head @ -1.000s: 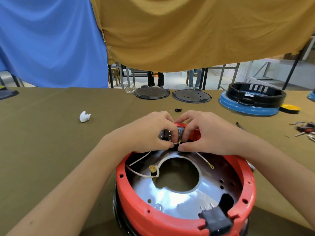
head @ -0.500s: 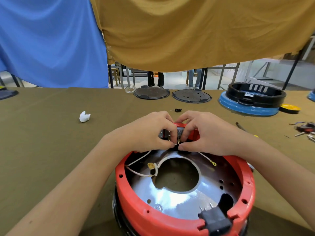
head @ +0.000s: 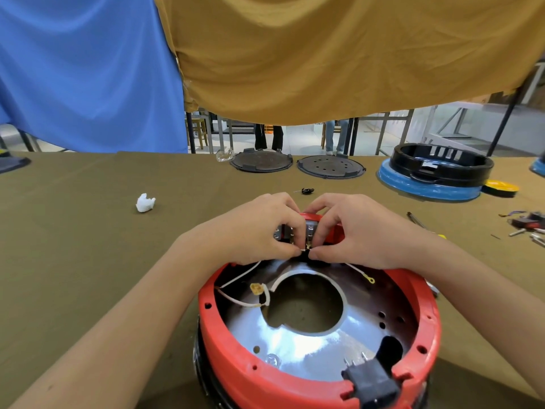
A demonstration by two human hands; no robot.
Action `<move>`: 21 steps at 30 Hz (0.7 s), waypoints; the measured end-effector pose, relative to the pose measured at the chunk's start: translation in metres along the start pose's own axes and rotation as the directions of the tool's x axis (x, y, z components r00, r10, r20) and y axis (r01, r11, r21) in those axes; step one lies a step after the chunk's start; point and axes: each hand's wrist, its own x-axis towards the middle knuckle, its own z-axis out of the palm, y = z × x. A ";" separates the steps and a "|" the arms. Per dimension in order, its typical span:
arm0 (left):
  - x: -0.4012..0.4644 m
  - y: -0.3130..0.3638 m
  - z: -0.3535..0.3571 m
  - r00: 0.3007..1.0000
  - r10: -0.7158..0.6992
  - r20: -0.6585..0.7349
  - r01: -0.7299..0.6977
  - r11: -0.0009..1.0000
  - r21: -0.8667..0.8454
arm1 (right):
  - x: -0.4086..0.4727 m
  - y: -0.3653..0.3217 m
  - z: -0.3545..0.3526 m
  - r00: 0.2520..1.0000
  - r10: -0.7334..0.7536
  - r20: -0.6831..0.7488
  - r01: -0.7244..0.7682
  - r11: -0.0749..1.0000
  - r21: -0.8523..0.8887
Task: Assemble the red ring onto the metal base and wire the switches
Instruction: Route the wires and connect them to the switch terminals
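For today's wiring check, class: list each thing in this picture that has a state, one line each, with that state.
red ring: seated on the metal base
metal base: inside the ring, centre hole open
left hand: pinching at the switch terminals
right hand: pinching at the same spot
switches: mounted at the ring's far side
white wire: loose, ring terminal unattached
black socket: fitted in the ring's near edge

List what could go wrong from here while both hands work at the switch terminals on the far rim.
1. Both hands, left hand and right hand, pinch at the small switch terminals; a connector could slip off or bend a tab.
2. The loose white wire with a ring lug lies free over the metal base and might be left unconnected or get trapped.
3. Pushing on the far side of the red ring could tip or shift the assembly.
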 end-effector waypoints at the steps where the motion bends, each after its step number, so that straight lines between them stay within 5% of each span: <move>1: 0.000 0.000 0.000 1.000 0.002 0.000 -0.002 1.000 -0.001 | 0.000 0.000 0.000 1.000 0.000 -0.001 0.000 1.000 0.008; 21: 0.001 -0.001 0.002 0.999 0.031 -0.038 -0.030 0.999 0.034 | -0.001 -0.002 0.000 1.000 0.000 -0.015 0.000 1.000 -0.012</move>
